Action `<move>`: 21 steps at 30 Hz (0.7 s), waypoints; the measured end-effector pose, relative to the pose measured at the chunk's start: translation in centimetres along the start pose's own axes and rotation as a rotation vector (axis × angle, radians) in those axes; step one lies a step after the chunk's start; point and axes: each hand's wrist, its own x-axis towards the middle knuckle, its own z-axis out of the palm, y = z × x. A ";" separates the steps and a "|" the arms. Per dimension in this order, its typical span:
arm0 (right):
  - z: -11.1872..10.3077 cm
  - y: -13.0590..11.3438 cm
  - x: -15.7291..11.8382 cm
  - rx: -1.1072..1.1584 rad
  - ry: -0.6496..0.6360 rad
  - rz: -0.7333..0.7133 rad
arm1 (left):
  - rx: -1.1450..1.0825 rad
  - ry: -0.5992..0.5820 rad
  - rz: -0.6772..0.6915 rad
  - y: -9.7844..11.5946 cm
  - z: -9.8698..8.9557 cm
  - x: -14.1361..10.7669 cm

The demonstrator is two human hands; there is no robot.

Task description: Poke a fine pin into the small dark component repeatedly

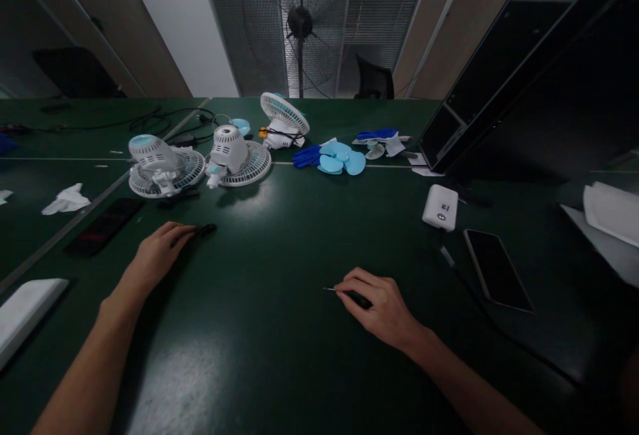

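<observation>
My right hand [377,302] is closed around a small screwdriver [359,299], low over the table. Its thin metal shaft points left past the fingertips, and its dark handle partly shows under the fingers. Further left, my left hand [162,249] has its fingertips closed on one end of a small black part [206,229] lying on the table; its kind is not clear. Beyond that hand, two white fan heads [229,145] [154,155] rest face-down on their round grilles. A third fan head [284,119] stands tilted behind them.
On the green table [269,235] lie light-blue fan blades [342,157], blue gloves [306,156], a white power bank [440,207] with a cable, and a phone [498,270]. A large monitor [539,82] stands at right. Dark phone-like slab [102,227] and white tissue [66,199] are at left.
</observation>
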 end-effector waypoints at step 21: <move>-0.1 -0.2 0.2 -0.012 0.018 -0.008 | -0.594 0.324 -0.469 2.0 0.4 0.1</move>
